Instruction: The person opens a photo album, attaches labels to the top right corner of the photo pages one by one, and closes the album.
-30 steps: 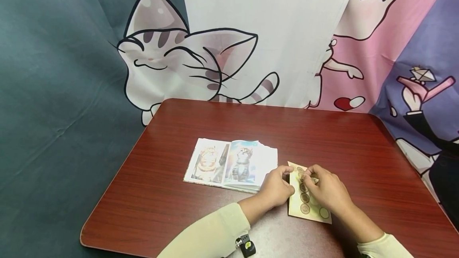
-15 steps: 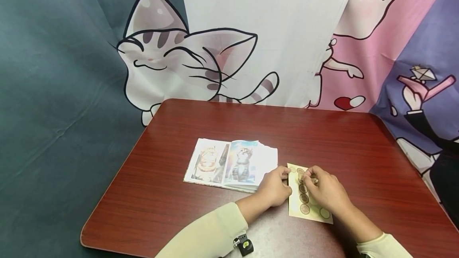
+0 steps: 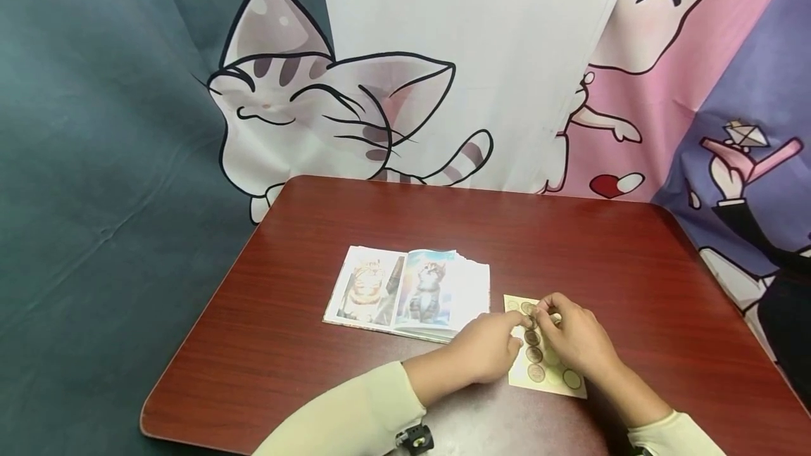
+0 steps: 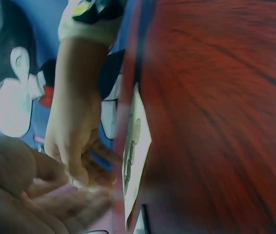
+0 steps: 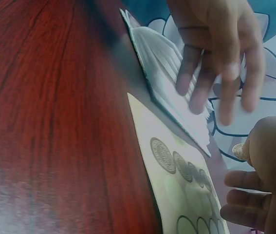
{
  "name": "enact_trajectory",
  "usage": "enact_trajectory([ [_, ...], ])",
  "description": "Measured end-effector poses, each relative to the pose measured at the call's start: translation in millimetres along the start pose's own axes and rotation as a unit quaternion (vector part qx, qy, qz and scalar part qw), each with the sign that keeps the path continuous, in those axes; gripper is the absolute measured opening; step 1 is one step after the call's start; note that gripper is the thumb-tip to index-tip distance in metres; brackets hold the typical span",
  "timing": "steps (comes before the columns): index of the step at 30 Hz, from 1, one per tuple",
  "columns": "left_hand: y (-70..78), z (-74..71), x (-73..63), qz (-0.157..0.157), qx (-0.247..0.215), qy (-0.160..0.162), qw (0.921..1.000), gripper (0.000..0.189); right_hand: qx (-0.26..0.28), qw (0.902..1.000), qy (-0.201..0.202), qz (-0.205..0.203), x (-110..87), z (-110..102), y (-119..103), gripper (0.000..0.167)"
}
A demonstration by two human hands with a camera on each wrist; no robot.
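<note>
My right hand (image 3: 578,338) pinches a small round brown sticker (image 5: 238,151) between thumb and index finger, above the pale yellow sticker sheet (image 3: 551,380). Printed round stickers, several of them brown, line the sheet, which lies on the table. From the left, my left hand (image 3: 476,350) reaches over the sheet's edge, its index finger stretched out close to the right fingertips. In the right wrist view the left fingers (image 5: 230,87) are loosely extended, slightly blurred, and hold nothing visible. Whether the left index finger touches the sticker cannot be told.
An open book (image 3: 472,287) with kitten pictures lies left of the sheet, partly behind the left hand. Both rest on a reddish-brown wooden table (image 3: 285,371). A cartoon-printed curtain (image 3: 405,5) hangs behind the table.
My left hand has let go of the sheet's left edge, and its index finger has moved right and down toward the right fingertips. The sheet has shifted slightly. The right hand stays nearly still.
</note>
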State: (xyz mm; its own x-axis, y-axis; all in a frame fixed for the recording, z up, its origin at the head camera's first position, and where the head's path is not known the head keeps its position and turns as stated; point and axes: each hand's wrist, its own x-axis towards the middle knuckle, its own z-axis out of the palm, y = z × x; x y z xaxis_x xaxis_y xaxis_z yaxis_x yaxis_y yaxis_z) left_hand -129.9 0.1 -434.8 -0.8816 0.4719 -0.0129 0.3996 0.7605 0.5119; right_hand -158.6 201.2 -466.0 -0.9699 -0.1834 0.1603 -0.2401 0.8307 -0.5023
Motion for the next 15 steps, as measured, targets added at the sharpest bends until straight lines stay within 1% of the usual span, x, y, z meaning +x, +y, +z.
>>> enact_trajectory([
  [3, -2.5, -4.4, -12.4, 0.066, 0.026, 0.011, 0.9974, 0.032, 0.003, 1.0000, 0.006, -0.007, 2.1, 0.8, -0.2, 0.010],
  [5, -5.7, -9.0, -20.5, 0.093, 0.043, 0.025, 0.9944, 0.030, 0.003, 0.9999, 0.012, -0.010, 4.2, 1.3, -0.9, 0.010],
  [9, -16.0, -17.4, -34.0, 0.126, 0.071, 0.043, 0.9886, 0.029, 0.003, 0.9998, 0.014, -0.010, 8.7, 2.1, -2.9, 0.015],
  [13, -30.2, -23.5, -45.0, 0.154, 0.095, 0.056, 0.9819, 0.035, 0.003, 0.9998, 0.017, -0.012, 12.9, 2.7, -6.4, 0.015],
  [15, -38.5, -26.6, -51.0, 0.156, 0.109, 0.063, 0.9796, 0.037, 0.005, 0.9997, 0.017, -0.014, 14.9, 3.0, -9.1, 0.014],
])
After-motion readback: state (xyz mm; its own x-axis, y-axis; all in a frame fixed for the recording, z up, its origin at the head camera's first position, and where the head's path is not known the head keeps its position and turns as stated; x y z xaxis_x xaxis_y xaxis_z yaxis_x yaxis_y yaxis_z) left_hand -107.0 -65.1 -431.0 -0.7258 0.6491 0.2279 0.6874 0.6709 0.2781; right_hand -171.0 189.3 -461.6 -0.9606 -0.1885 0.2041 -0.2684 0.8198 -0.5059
